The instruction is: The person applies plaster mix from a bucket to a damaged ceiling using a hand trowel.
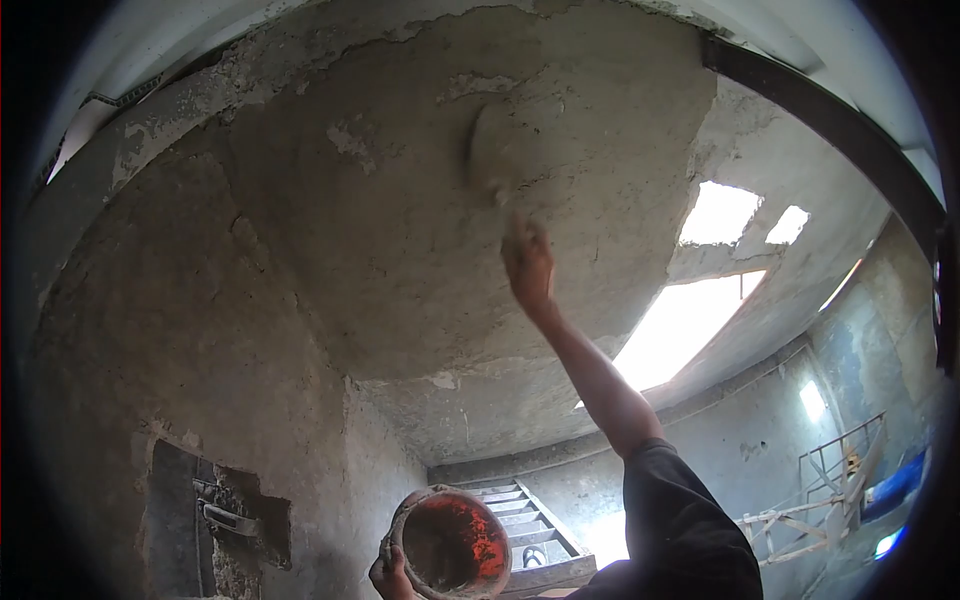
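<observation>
Tool (495,165) is up at the plastered surface (400,230), upper middle of my view. It's motion-blurred, so I can't read the exact shape. Long axis runs roughly up the frame from the fist, leaning slightly left, head end pointing away from the hand. Can't confirm contact with the plaster.

Right hand (530,265): grip closed on the tool's lower end, finger detail smeared. Arm is stretched up from lower right, dark sleeve (680,520) at the shoulder end.

Left hand (392,577): grip clamped on the left side of the bucket (450,545), low centre. Round mouth faces me, grey crust on the rim, orange-red patches inside.

Edges: ladder (550,520) just right of and behind the bucket, recess (240,530) in the wall to the left, well apart from it. Bright opening (690,330) sits right of the forearm, its lower end close to it in view. Dark beam (830,115) curves along the upper right; metal frame (800,525) lower right. Open room: left of the raised hand, and between it and the bucket.
</observation>
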Available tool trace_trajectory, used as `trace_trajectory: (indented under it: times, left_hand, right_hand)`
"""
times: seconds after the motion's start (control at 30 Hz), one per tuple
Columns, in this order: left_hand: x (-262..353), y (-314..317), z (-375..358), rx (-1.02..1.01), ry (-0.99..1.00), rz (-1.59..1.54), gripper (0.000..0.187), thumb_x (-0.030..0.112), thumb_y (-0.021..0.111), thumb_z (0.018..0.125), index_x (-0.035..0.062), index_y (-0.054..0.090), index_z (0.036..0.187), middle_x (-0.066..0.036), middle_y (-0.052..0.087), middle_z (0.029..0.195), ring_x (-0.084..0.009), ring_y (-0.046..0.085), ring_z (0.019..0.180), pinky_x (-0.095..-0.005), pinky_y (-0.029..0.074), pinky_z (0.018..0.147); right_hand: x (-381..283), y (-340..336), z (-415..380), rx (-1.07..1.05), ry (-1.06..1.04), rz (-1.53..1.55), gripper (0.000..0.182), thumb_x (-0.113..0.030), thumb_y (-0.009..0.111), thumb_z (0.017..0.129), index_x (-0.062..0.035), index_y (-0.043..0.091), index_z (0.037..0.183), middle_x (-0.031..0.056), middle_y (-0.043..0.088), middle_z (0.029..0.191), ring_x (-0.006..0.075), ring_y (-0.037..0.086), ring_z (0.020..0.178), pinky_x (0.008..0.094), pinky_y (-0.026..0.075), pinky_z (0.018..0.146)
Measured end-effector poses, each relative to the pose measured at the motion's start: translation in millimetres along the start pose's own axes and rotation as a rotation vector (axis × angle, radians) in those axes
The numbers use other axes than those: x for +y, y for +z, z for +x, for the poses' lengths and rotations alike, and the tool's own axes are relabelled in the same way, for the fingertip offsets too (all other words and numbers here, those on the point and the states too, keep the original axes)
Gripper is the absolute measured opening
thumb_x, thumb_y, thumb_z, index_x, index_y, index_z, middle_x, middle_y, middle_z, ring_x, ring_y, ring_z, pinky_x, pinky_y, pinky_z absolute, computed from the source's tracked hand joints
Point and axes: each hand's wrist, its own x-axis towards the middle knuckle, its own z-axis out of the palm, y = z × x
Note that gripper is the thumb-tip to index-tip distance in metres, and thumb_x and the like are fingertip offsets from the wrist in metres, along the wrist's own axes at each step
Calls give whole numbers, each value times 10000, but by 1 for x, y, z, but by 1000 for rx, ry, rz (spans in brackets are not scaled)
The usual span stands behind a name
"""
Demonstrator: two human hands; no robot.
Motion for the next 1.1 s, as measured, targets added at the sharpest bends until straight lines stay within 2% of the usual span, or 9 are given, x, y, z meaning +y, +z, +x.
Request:
trace_trajectory:
  times: [0.17,0.33,0.43,0.6,0.67,0.8,0.87,0.97,1.1]
  left_hand:
    - [19,3,-5,28,-80,16,398,326,706,846,-50,642,957,-115,632,923,-219,550,818,-381,467,723]
    - [-3,-1,3,45,-27,44,364,324,686,861,-33,657,924,-91,636,875,-208,546,795,-383,463,710]
    - [15,6,-7,-10,16,31,339,318,674,870,-19,667,897,-74,638,842,-199,544,780,-382,460,700]
    - [-9,4,7,13,19,64,317,302,667,873,-15,664,873,-67,632,820,-191,539,765,-381,457,682]
    - [2,9,1,55,-36,66,314,297,662,876,-17,660,875,-72,630,822,-191,539,767,-383,457,676]
    - [14,11,-3,23,-35,-12,312,293,662,876,-19,660,893,-80,632,837,-195,542,781,-383,459,679]
    - [-8,3,12,-27,-9,20,320,299,664,876,-20,658,900,-80,630,847,-196,541,789,-383,459,684]
    - [10,9,-3,17,9,39,323,300,672,872,-21,656,895,-75,626,848,-196,538,790,-381,457,686]
    - [3,8,-1,27,7,45,330,303,679,869,-24,656,900,-78,629,855,-198,539,791,-379,457,691]
  right_hand:
    - [-7,-34,-40,-164,4,266,522,-93,676,822,-94,522,1322,194,552,1176,333,614,852,401,525,714]
    - [-5,-52,24,187,203,39,527,-126,655,853,-18,476,1337,211,546,1177,348,579,1017,403,491,846]
    - [1,-37,46,362,231,-24,520,-131,621,885,-43,455,1369,184,548,1153,276,576,1003,387,471,852]
    - [-17,8,21,214,119,-29,536,-145,648,865,-62,470,1364,176,558,1162,279,616,893,377,515,752]
    - [-30,-1,11,-142,-107,91,504,-158,654,863,-62,505,1334,157,572,1171,247,626,843,380,529,702]
    - [-40,-29,5,-130,-155,203,469,-162,645,871,-64,527,1314,147,578,1178,243,624,849,376,529,702]
    - [-35,-44,9,-68,128,191,471,-159,635,878,-63,515,1324,155,571,1189,273,629,903,377,528,742]
    - [-15,-49,32,236,114,-40,484,-153,633,879,-62,502,1336,180,561,1198,300,624,952,385,522,782]
    - [-11,-39,57,290,302,76,543,-116,654,838,-57,478,1348,228,528,1231,336,563,1083,398,485,883]
